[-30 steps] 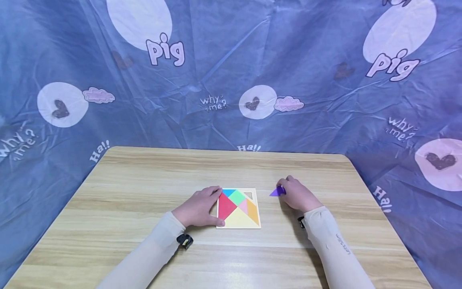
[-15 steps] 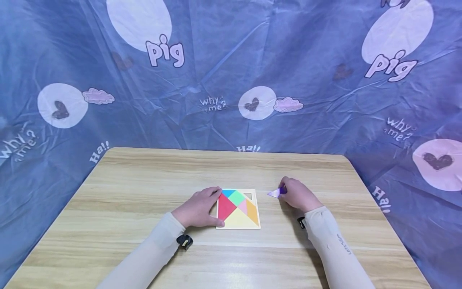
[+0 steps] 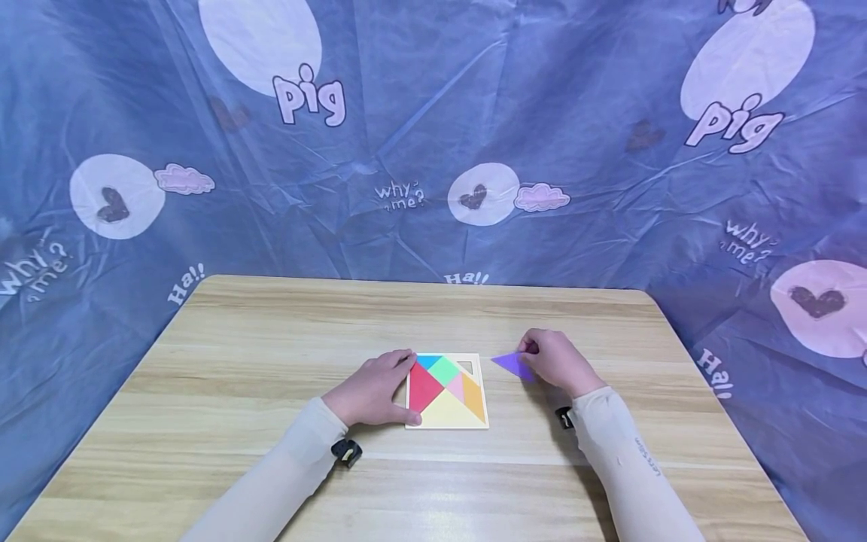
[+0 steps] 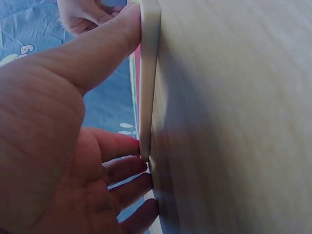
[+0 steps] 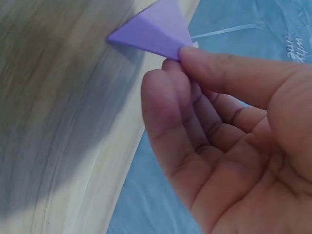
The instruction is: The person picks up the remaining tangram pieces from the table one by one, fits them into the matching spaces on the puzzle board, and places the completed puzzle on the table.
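A square tangram board (image 3: 447, 427) lies on the table, filled with red, blue, green, pink, orange and pale yellow pieces. A pale triangular area with a dark outline shows at its far right corner. My left hand (image 3: 374, 388) holds the board along its left side, thumb at the near corner and index finger at the far one. In the left wrist view, the thumb (image 4: 105, 48) presses the board's edge. To the right of the board, my right hand (image 3: 557, 363) pinches a purple triangle piece (image 3: 509, 362) between thumb and fingertips. The right wrist view shows this triangle (image 5: 155, 29) tilted.
The wooden table (image 3: 271, 324) reaches around the board on all sides. Behind it hangs a blue printed cloth (image 3: 406, 113), which also covers both flanks. A small black device (image 3: 348, 453) sits at my left wrist.
The purple triangle has turned in my right fingers, and more of its flat face shows, its tip now nearer the board. The left hand and the board have stayed in place.
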`<control>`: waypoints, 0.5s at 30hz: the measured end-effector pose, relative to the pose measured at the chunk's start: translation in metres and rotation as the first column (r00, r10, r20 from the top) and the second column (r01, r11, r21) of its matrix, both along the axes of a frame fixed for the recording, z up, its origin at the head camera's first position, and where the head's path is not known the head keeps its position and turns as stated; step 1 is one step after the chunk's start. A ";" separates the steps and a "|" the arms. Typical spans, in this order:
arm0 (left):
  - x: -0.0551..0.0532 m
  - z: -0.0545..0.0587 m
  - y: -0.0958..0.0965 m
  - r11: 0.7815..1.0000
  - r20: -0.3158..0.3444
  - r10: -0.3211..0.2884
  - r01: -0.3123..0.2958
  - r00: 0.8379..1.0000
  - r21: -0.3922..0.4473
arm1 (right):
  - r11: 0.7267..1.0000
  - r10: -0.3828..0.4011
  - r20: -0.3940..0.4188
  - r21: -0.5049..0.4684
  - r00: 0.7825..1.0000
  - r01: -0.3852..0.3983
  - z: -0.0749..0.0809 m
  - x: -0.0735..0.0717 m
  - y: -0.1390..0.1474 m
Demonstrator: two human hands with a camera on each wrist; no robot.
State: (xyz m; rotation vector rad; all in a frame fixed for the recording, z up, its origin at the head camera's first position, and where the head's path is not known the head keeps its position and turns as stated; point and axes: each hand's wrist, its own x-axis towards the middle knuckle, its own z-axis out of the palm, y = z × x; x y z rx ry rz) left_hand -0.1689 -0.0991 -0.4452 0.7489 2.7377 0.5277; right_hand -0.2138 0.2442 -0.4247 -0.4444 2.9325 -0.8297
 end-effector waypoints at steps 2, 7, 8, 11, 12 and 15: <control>0.000 0.000 -0.001 1.000 0.001 0.000 0.000 1.000 0.001 | 1.000 0.000 0.003 -0.030 1.000 0.000 0.001 0.001 -0.002; 0.001 0.000 -0.002 1.000 0.000 -0.002 0.002 1.000 -0.005 | 0.994 -0.002 0.004 -0.108 1.000 0.003 0.006 0.004 -0.011; 0.001 0.000 -0.003 1.000 0.001 -0.002 0.002 1.000 -0.006 | 0.993 -0.004 0.004 -0.122 1.000 0.004 0.006 0.005 -0.013; 0.001 0.001 -0.003 1.000 0.001 -0.005 0.005 1.000 -0.009 | 0.989 -0.010 -0.010 -0.150 1.000 0.008 0.009 0.007 -0.020; 0.002 0.001 -0.004 1.000 0.000 -0.006 0.006 1.000 -0.009 | 0.987 -0.014 -0.016 -0.160 1.000 0.011 0.009 0.008 -0.023; 0.002 0.001 -0.004 1.000 0.001 -0.011 0.011 1.000 -0.004 | 0.981 -0.019 -0.031 -0.192 0.999 0.013 0.011 0.011 -0.031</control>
